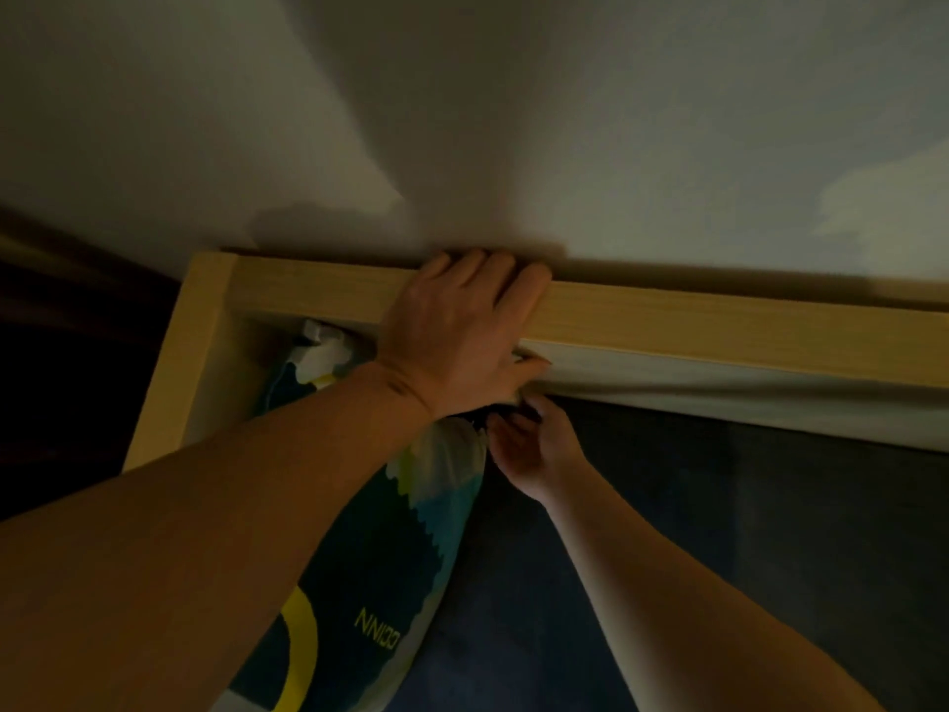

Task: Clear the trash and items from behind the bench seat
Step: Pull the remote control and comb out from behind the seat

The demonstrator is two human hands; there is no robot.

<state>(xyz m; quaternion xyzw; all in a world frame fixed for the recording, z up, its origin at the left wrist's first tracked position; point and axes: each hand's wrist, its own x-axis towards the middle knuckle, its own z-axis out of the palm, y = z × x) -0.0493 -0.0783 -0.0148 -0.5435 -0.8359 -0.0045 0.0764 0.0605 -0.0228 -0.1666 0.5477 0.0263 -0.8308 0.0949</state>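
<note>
A light wooden back rail (719, 326) of the bench runs along the white wall (513, 120). My left hand (457, 331) grips this rail from above, its fingers hooked over the far edge against the wall. Just below it, my right hand (534, 449) reaches up to the gap under the rail, fingers curled at the dark tip of a patterned pillow (390, 557). A small pale bit (517, 398) shows between my left thumb and right fingertips; what it is stays unclear in the dim light.
A white plug with a thin cable (321, 346) sits in the frame's left corner, above the pillow. A dark blue seat cushion (770, 531) fills the right side below a pale fabric strip (719, 388). The wooden side rail (174, 362) borders a dark area at left.
</note>
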